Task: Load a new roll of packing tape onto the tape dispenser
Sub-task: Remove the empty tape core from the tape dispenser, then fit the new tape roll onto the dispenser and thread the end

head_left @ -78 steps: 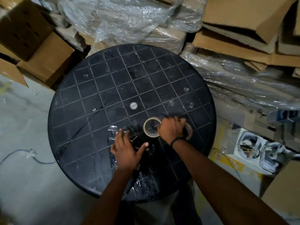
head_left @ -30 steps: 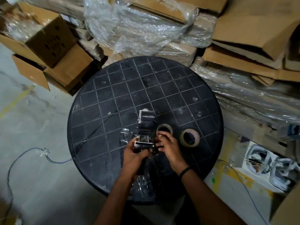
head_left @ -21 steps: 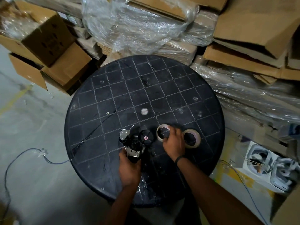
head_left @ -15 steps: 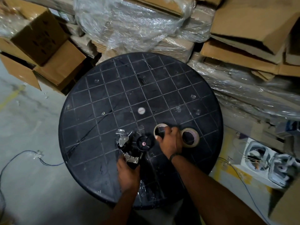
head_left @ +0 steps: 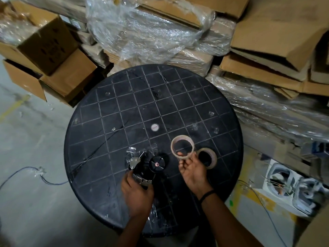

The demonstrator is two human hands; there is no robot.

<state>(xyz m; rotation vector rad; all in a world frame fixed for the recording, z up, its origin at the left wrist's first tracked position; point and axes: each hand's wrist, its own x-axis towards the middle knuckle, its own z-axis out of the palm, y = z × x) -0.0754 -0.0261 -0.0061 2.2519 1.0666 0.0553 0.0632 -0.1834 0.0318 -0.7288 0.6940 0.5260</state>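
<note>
A black tape dispenser point(head_left: 150, 165) lies on its side on the round black table point(head_left: 124, 107), its round hub facing up. My left hand point(head_left: 137, 193) grips its handle end near the metal blade. My right hand point(head_left: 193, 172) holds a thin, pale ring point(head_left: 182, 147), apparently an empty tape core, lifted just above the table to the right of the hub. A thicker roll of packing tape point(head_left: 208, 157) lies flat on the table right behind that hand.
Cardboard boxes point(head_left: 51, 50) and plastic-wrapped stacks point(head_left: 151, 36) crowd the table's far and right sides. Crumpled clear film point(head_left: 160, 214) lies on the table's near edge. A cable point(head_left: 26, 173) runs across the concrete floor at left.
The dispenser was laid on its side, my left hand keeping its handle. My right hand picked the thin ring up off the table and raised it.
</note>
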